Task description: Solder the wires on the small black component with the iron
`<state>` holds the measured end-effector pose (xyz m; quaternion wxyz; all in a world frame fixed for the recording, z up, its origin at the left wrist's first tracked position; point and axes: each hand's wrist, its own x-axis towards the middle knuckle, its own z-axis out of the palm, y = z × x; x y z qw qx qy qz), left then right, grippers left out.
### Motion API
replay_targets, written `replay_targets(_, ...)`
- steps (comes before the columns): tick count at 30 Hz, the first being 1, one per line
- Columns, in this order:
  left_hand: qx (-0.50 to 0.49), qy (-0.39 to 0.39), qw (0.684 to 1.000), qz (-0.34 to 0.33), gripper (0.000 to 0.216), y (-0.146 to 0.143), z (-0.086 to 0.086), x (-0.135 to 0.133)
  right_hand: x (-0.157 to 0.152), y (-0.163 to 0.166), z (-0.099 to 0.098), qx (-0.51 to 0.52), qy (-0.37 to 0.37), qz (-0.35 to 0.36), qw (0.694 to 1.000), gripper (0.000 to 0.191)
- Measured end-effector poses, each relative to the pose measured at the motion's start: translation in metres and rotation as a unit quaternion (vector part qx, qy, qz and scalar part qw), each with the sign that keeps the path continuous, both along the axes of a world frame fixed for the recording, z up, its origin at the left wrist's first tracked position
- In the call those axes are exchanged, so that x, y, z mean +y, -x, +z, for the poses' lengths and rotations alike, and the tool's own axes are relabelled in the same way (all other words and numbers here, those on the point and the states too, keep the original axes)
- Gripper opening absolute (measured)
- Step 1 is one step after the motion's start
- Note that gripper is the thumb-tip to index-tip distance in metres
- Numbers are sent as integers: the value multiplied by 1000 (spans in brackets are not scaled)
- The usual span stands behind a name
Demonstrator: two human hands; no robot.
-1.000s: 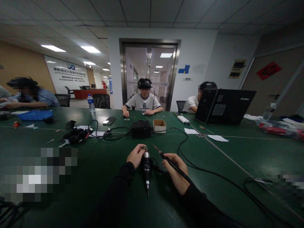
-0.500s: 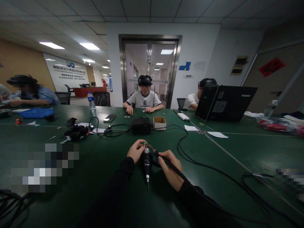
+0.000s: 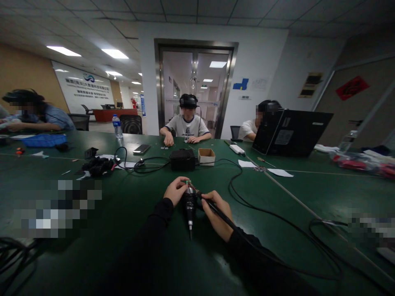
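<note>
- At our left, the left hand (image 3: 175,191) reaches in from 7 o'clock, thumb and fingers pinching a small green board (image 3: 188,182) by its left side; we cannot tell whether the thumb also presses on the metal below.
- From those fingertips the board sits at 3 o'clock, touching; this hand is the nearer one.
- Just below the board, a black tool (image 3: 190,207) lies on the green table (image 3: 148,250), its long axis running from 12 to 6 o'clock, thin tip toward us.
- Next, a pen-like iron (image 3: 217,210) slants from 4 to 10 o'clock, its point right by the board; we cannot tell if they touch.
- At our right, the right hand (image 3: 219,216) grasps the iron like a pencil; from its fingertips the board lies between 10 and 11 o'clock.
</note>
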<state>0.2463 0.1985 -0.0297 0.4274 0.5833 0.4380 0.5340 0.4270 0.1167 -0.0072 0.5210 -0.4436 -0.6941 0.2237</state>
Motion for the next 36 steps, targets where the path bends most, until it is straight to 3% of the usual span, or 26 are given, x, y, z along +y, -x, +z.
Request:
replay_targets(18,8,-4,1000,10,26,2,-7,6,0,0,-2,-12,-7,-17,1000,7)
replay_targets(29,4,-11,1000,10,24,2,1,0,-1,0,-1,-20,-23,-11,999,8)
replay_targets(36,-9,-9,1000,9,24,2,-3,3,-2,0,-1,-51,-33,-5,998,8)
